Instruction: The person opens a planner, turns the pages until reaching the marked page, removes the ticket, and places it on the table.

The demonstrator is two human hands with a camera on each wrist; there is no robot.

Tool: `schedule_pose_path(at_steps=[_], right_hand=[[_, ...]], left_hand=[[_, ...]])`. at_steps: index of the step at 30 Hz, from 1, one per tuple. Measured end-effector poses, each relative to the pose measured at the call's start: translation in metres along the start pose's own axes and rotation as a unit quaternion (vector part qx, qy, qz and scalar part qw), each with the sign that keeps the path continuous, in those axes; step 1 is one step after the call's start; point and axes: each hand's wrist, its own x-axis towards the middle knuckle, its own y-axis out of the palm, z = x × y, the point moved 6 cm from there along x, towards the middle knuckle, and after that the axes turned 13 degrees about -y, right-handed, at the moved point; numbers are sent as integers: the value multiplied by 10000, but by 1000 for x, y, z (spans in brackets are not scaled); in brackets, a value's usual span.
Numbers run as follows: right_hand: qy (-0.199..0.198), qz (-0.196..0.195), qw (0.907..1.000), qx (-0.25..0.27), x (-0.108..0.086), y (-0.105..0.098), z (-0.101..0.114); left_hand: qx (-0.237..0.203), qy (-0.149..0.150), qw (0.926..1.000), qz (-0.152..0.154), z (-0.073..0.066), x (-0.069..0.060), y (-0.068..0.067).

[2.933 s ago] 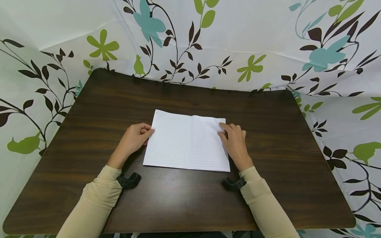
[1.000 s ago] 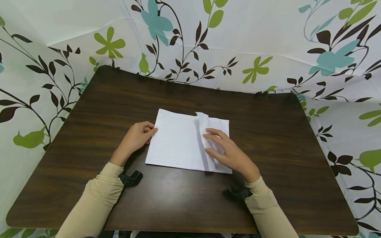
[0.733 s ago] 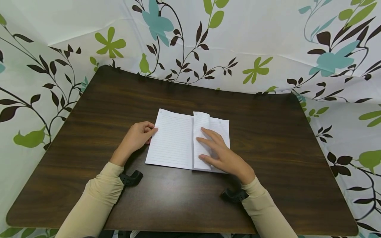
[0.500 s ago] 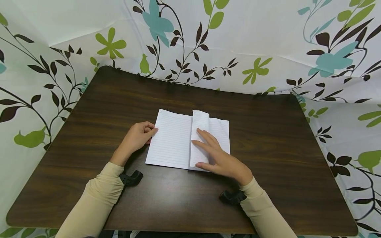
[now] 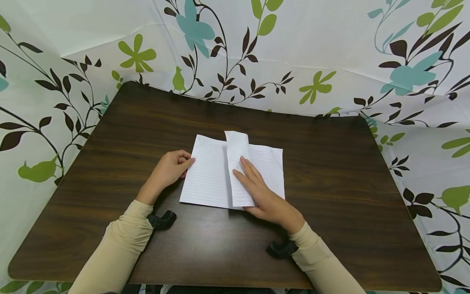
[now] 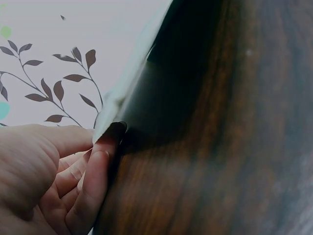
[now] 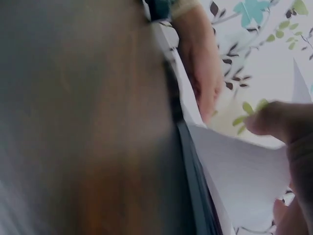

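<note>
An open lined notebook lies on the dark wood table. My left hand pinches its left edge; in the left wrist view the thumb of that left hand is on top and fingers are beneath. One page stands curled over near the middle fold, its top corner above the book's upper edge. My right hand rests against this page with fingers straight, its thumb near the lower edge. In the right wrist view the right hand is partly cut off beside the curved page.
The wood-grain table extends on all sides of the notebook. A white cloth with leaves, birds and flowers hangs behind and beside it. Black bands with camera mounts sit at both wrists, over light sleeves.
The right hand has moved left from the notebook's right edge, bringing the page with it across the middle fold. The left hand has kept its grip on the left edge.
</note>
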Motion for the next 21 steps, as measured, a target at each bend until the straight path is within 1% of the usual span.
schedule_pose_path(at_steps=[3,6,10,13,15,21], right_hand=[[19,-178,9998,-75,3,3,4],[-154,-321,9989,-308,7,7,10],[-448,-390,9964,-599,10,12,17],[-509,-392,9956,-680,12,16,18],[-424,-339,9961,-698,12,19,18],[150,57,9981,-591,14,30,15]], left_hand=[[1,21,10000,16,0,0,0],[-8,15,10000,21,1,1,0],[-36,22,10000,13,0,1,-1],[-39,38,10000,-1,0,2,-1],[-24,46,10000,-16,0,2,-2],[-2,62,10000,-30,1,2,-1]])
